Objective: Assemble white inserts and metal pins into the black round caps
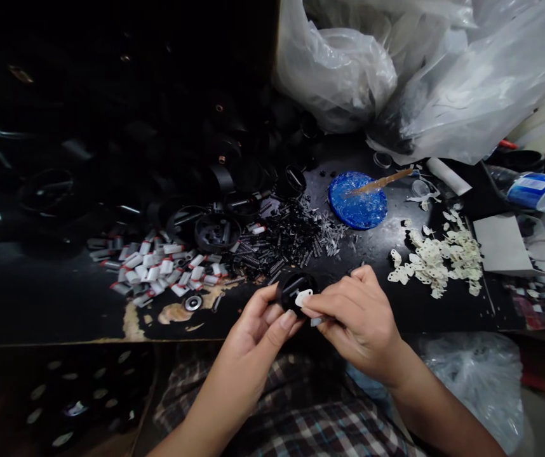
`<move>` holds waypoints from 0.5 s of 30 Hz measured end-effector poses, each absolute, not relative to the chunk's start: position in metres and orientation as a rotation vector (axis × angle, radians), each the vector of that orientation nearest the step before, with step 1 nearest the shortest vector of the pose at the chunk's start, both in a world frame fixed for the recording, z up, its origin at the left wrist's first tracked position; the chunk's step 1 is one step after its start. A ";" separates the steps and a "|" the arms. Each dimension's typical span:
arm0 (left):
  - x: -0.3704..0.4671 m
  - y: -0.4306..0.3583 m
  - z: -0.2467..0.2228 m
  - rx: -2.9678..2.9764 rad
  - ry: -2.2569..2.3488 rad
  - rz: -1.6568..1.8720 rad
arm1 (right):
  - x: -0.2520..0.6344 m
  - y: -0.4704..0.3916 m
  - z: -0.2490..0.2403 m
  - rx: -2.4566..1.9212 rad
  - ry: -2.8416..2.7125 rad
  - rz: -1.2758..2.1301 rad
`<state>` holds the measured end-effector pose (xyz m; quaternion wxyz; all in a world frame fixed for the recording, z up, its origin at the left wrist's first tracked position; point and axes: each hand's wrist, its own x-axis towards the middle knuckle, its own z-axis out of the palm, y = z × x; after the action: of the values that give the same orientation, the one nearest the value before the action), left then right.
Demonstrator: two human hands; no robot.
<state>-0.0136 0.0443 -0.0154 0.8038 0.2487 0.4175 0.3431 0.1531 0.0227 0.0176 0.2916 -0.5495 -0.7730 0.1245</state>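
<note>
My left hand (265,327) is closed around a round black plastic housing (293,284) just over the table's front edge. Its open side faces up toward me. A small white flat plate (303,297) with a hole lies at the housing, pinched under the fingertips of my right hand (356,317). Below those fingers a small grey-white piece (316,322) also shows at my right hand; its kind is unclear. To the right lies a pile of similar white plates (437,257).
Grey-white cylinders with red ends (158,266) and dark springs (279,244) are heaped behind my hands. A blue lid (358,202) of clear paste carries a brown stick (382,183). Black housings (218,231) crowd the left; plastic bags (349,76) and a bottle (539,190) stand right.
</note>
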 end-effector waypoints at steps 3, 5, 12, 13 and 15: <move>-0.013 0.044 -0.015 0.550 0.896 0.745 | 0.153 0.023 0.019 -1.481 -2.088 0.347; -0.012 0.043 -0.015 0.533 0.906 0.768 | 0.152 0.023 0.021 -1.473 -2.096 0.336; -0.003 0.039 -0.019 0.474 0.989 0.858 | 0.141 0.012 0.014 -1.550 -2.009 0.371; -0.001 0.039 -0.020 0.475 0.995 0.855 | 0.139 0.011 0.011 -1.571 -1.974 0.394; 0.001 0.040 -0.019 0.462 1.016 0.852 | 0.136 0.010 0.007 -1.595 -1.910 0.441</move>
<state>0.0012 0.0399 -0.0192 0.7634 0.2124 0.4673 0.3920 0.1363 0.0102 0.0066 0.3027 -0.6015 -0.7204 0.1662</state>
